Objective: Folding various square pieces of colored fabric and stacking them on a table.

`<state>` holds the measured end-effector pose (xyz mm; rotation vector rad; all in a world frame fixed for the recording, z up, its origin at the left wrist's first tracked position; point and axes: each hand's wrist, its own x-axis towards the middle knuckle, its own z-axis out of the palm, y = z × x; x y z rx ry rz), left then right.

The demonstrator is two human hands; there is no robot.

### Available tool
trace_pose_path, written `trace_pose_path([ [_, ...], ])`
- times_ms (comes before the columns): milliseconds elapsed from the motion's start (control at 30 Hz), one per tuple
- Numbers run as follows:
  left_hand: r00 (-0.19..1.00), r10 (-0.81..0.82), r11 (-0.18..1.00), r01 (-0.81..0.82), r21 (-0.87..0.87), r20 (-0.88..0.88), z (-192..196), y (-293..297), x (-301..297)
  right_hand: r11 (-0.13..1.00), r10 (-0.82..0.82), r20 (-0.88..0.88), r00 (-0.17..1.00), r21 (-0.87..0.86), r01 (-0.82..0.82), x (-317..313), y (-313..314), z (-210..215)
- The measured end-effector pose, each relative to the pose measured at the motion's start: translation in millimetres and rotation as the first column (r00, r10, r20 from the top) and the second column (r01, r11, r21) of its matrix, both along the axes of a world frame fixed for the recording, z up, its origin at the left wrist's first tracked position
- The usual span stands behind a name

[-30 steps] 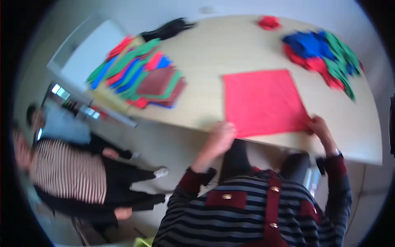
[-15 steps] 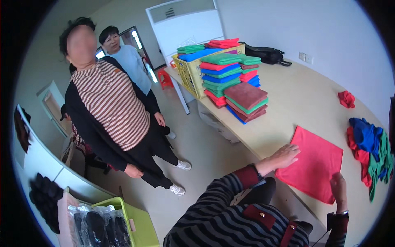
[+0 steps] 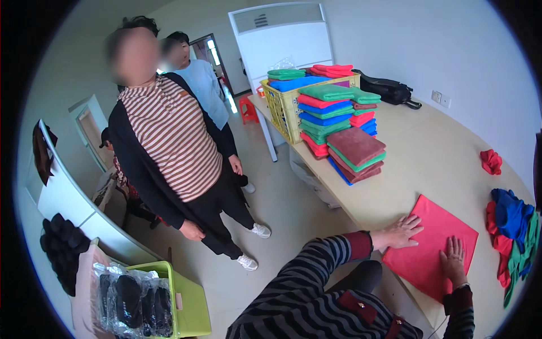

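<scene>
A yellow basket (image 3: 279,107) holds folded towels (image 3: 293,79) — green, blue, red. Both hands — left hand (image 3: 402,231), right hand (image 3: 453,257) — press flat, fingers spread, on one red cloth (image 3: 437,237) on the surface (image 3: 429,152).

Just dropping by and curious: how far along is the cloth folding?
Done: folded cloths stacked on the table, more in the yellow basket. In hand: left hand and right hand press flat on an unfolded red cloth. Left: a loose pile and a crumpled red cloth.

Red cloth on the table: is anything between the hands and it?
Nothing visible. The left hand and right hand both lie flat on the red cloth; the folded stacks sit apart from it.
</scene>
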<state>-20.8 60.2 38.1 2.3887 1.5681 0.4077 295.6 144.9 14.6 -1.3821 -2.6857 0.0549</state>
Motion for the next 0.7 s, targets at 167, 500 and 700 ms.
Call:
trace_pose_path([
  [167,0.997,-0.007,1.000,0.006,-0.016,-0.082,13,20,-4,0.989,-0.099,-0.059,0.993,-0.114,0.092,32,57,9],
  [500,0.998,0.062,0.994,-0.062,0.085,0.006,2,90,31,0.986,-0.165,0.095,0.982,0.009,0.165,-21,63,2],
  [700,0.990,0.136,0.988,-0.138,0.065,0.035,-4,100,25,0.961,-0.273,0.068,0.960,0.051,0.270,13,96,-13],
])
